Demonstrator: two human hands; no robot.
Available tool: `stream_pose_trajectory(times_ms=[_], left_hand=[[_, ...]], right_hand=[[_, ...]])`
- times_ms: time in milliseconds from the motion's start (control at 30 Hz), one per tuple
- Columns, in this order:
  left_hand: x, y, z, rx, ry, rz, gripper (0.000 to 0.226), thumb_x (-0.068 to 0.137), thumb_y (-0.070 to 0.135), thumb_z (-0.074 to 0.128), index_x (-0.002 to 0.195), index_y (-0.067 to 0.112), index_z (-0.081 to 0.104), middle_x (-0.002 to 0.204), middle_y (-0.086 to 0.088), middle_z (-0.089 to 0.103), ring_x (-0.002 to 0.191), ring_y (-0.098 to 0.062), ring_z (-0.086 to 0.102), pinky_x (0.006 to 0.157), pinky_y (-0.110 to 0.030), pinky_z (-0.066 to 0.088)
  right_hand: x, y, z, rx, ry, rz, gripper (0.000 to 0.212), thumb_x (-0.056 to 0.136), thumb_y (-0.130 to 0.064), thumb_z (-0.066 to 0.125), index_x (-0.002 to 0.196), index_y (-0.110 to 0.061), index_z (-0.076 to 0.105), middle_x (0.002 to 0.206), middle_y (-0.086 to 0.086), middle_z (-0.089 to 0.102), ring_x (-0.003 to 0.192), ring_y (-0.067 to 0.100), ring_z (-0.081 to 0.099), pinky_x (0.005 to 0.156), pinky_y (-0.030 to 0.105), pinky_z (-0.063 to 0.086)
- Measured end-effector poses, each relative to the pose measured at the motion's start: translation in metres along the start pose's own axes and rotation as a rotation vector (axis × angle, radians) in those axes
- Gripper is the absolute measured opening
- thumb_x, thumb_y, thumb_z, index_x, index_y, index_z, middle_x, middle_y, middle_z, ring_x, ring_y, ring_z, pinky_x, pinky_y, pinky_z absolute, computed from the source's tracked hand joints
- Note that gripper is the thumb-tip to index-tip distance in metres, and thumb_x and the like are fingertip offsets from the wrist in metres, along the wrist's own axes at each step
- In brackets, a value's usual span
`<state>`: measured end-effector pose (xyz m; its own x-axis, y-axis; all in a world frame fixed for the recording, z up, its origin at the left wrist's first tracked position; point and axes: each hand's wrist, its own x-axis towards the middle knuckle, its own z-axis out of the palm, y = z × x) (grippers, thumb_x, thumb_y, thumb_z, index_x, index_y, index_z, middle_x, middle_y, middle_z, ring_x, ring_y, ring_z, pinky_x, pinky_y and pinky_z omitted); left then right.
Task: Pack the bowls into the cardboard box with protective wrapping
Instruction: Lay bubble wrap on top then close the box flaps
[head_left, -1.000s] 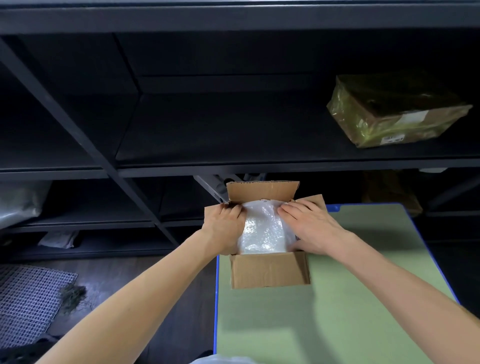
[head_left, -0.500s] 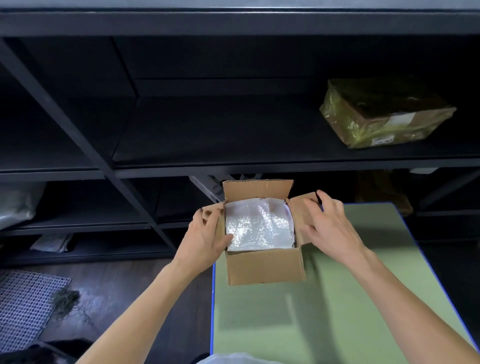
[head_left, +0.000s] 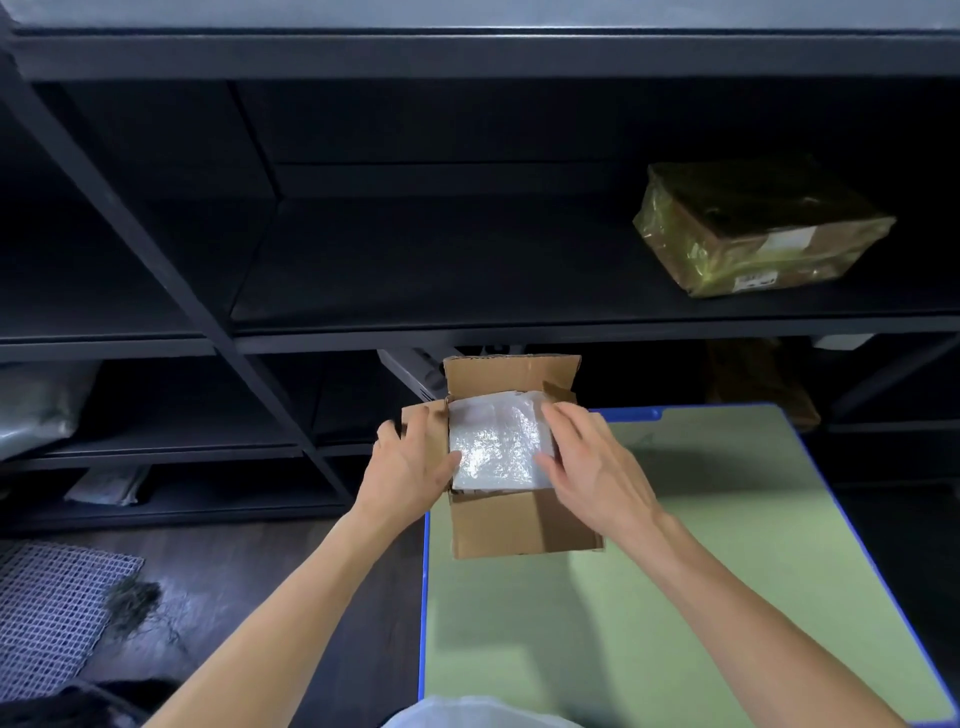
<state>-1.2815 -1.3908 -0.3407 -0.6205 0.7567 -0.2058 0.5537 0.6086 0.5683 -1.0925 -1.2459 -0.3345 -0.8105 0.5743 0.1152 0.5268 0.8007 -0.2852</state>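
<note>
Cardboard box (head_left: 519, 525), wrap (head_left: 493, 441) inside | left hand (head_left: 410, 467): thumb and fingers pinch flap (head_left: 436, 436) | right hand (head_left: 592, 467): fingers straight, spread, thumb touching wrap

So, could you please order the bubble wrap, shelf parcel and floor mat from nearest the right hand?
1. Bubble wrap, in the box by the right hand.
2. Shelf parcel, upper right.
3. Floor mat, far left.
</note>
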Motion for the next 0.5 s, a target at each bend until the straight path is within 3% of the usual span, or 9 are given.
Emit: stream_pose_trajectory(times_ms=[167,333,500], left_hand=[[-0.004,0.0,0.002,-0.004,0.056,-0.065,0.076,0.085,0.046,0.071,0.147,0.027,0.032,0.128,-0.02,0.041,0.116,-0.039,0.043,0.097,-0.049,0.047],[-0.011,0.01,0.003,0.03,0.2,0.098,0.072,0.079,0.031,0.077,0.14,0.02,0.041,0.121,-0.007,0.035,0.11,-0.025,0.032,0.093,-0.036,0.044],[-0.023,0.029,0.021,-0.001,0.202,0.27,0.066,0.086,0.022,0.07,0.144,0.019,0.037,0.125,-0.003,0.037,0.113,-0.019,0.036,0.09,-0.024,0.04]], right_hand=[[-0.011,-0.001,0.014,-0.051,-0.024,-0.03,0.039,0.094,-0.033,0.061,0.128,-0.014,0.056,0.123,-0.005,0.052,0.11,0.019,0.048,0.072,0.025,0.048],[-0.013,0.002,0.015,-0.027,-0.018,-0.053,0.041,0.092,-0.026,0.067,0.129,-0.011,0.059,0.125,-0.002,0.054,0.113,0.021,0.05,0.077,0.028,0.052],[-0.013,0.005,0.016,-0.014,-0.018,-0.042,0.04,0.093,-0.029,0.066,0.127,-0.009,0.059,0.128,0.0,0.053,0.116,0.022,0.048,0.083,0.032,0.053]])
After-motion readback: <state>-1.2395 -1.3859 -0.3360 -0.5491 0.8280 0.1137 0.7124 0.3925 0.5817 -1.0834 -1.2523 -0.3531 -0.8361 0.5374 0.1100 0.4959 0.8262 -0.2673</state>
